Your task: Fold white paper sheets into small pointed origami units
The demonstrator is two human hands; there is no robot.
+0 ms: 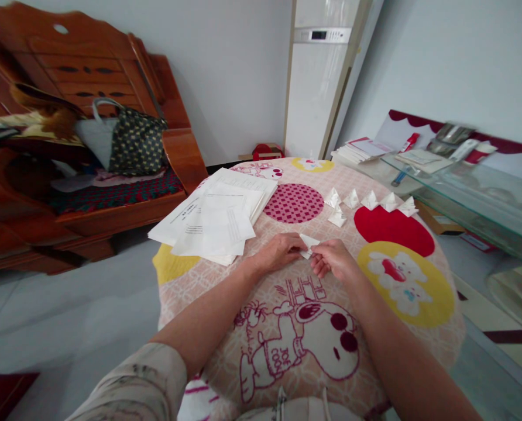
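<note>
Between my two hands, just above the tablecloth, is a small piece of folded white paper (pixel 307 241). My left hand (pixel 281 250) pinches it from the left, with the fingers curled over its edge. From the right, my right hand (pixel 331 257) grips it between thumb and bent fingers. Beyond my hands stand several small folded paper pieces (pixel 352 199), pointed at the top, most of them in a row. To the left lies a spread stack of printed paper sheets (pixel 217 216).
The round table's patterned cloth (pixel 331 166) carries cartoon figures. On the right, a glass-topped table (pixel 484 181) holds papers, a metal container and a red cup. A wooden bench (pixel 182 158) with a patterned bag (pixel 136 140) stands at the left. A white upright appliance (pixel 318 82) is behind.
</note>
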